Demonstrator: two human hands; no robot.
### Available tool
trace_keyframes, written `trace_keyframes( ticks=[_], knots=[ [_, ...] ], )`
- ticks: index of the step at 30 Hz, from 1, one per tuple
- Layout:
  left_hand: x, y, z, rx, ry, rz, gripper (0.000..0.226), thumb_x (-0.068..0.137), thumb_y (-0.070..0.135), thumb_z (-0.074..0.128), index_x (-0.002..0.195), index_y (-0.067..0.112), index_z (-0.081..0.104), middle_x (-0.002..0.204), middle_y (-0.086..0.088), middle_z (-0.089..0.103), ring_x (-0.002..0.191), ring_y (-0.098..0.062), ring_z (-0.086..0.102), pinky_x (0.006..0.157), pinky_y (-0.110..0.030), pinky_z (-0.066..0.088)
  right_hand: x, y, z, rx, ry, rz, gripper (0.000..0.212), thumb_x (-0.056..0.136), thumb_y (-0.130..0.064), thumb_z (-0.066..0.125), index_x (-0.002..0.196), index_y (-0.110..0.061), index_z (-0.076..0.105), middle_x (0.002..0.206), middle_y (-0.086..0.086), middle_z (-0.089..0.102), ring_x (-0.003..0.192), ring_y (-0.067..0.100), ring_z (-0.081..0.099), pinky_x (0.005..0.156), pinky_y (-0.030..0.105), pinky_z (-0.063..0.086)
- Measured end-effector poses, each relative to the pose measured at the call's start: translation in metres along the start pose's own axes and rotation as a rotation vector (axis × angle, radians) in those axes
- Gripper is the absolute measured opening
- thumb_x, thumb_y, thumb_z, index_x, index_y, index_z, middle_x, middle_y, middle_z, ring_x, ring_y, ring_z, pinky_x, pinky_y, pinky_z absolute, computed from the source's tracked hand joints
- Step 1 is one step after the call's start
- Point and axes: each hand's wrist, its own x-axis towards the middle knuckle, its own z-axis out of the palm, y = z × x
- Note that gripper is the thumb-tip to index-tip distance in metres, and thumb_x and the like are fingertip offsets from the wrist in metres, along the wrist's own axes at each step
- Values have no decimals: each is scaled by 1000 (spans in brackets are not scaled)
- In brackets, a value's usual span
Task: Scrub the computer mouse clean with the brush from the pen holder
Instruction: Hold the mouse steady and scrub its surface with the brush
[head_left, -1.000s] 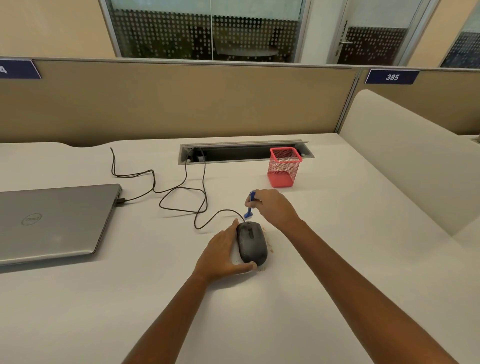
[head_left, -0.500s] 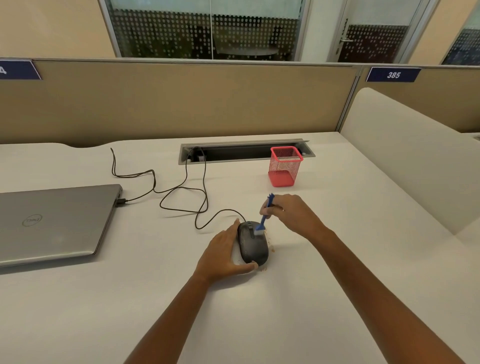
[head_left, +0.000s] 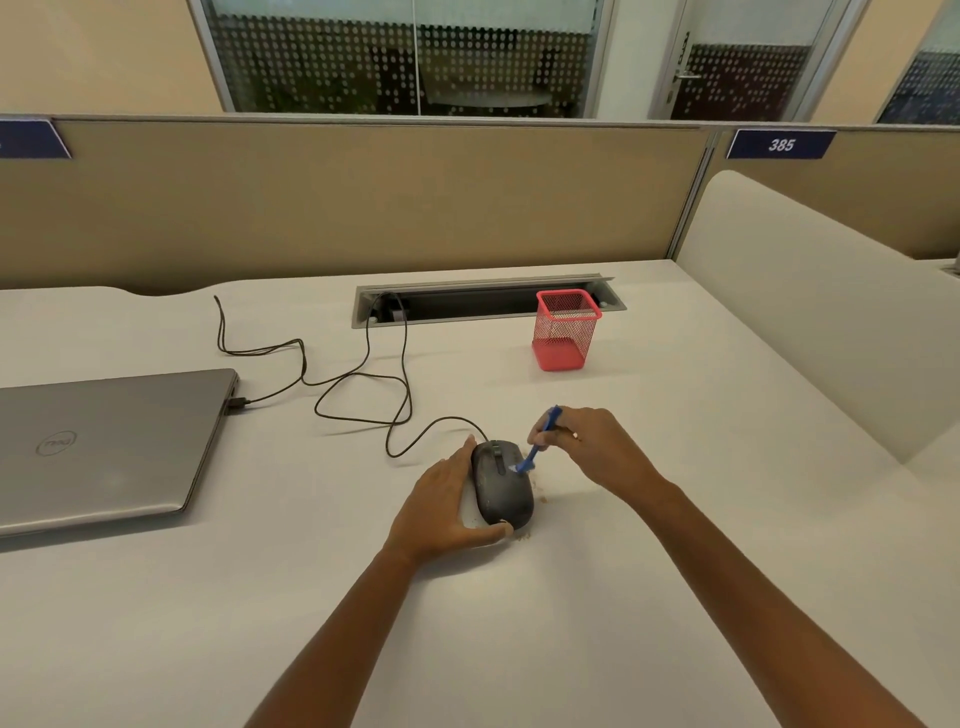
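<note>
A black wired computer mouse (head_left: 503, 486) lies on the white desk (head_left: 675, 545). My left hand (head_left: 441, 506) cups its left side and rear, thumb under the back end. My right hand (head_left: 592, 449) is shut on a small blue brush (head_left: 540, 441), held tilted, with the bristle end touching the mouse's front right part. The red mesh pen holder (head_left: 566, 330) stands upright further back, with nothing visible inside it.
A closed grey laptop (head_left: 104, 447) lies at the left, a cable plugged into its side. The mouse cable (head_left: 395, 410) loops to a cable slot (head_left: 483, 304) at the back. Brown crumbs (head_left: 540, 500) lie beside the mouse. A beige partition stands behind and a low divider at the right.
My right hand moved the brush from the mouse's front end rightward onto its front right side. My left hand and the mouse stayed put.
</note>
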Motion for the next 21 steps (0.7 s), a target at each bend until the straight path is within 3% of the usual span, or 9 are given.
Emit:
trace_keyframes(
  ticks=[7, 14, 18, 21],
  knots=[
    [1, 0, 0, 18, -4, 7, 115, 54, 76, 54, 145, 22, 9, 148, 7, 31, 130, -11, 33, 102, -20, 23, 16, -3, 1, 74, 156, 15, 26, 93, -12, 48, 111, -3, 64, 115, 18, 66, 104, 32, 60, 97, 33, 43],
    [1, 1, 0, 19, 0, 8, 114, 55, 75, 54, 145, 22, 9, 148, 5, 31, 130, -13, 33, 101, -21, 25, 3, 9, 13, 93, 118, 12, 24, 93, -11, 47, 105, 0, 66, 110, 19, 69, 101, 32, 61, 93, 35, 45],
    [0, 1, 0, 14, 1, 10, 114, 55, 74, 55, 145, 21, 9, 148, 4, 31, 130, -14, 33, 102, -22, 24, -23, 21, 14, 85, 113, -36, 23, 92, -10, 48, 101, -2, 68, 104, 16, 71, 95, 27, 63, 81, 21, 42],
    [0, 2, -1, 11, 4, 19, 113, 55, 73, 55, 145, 20, 11, 147, 4, 33, 129, -14, 34, 101, -21, 24, -29, 22, 8, 134, 158, -57, 20, 91, -9, 51, 96, -3, 70, 100, 14, 73, 93, 27, 64, 81, 24, 44]
  ],
)
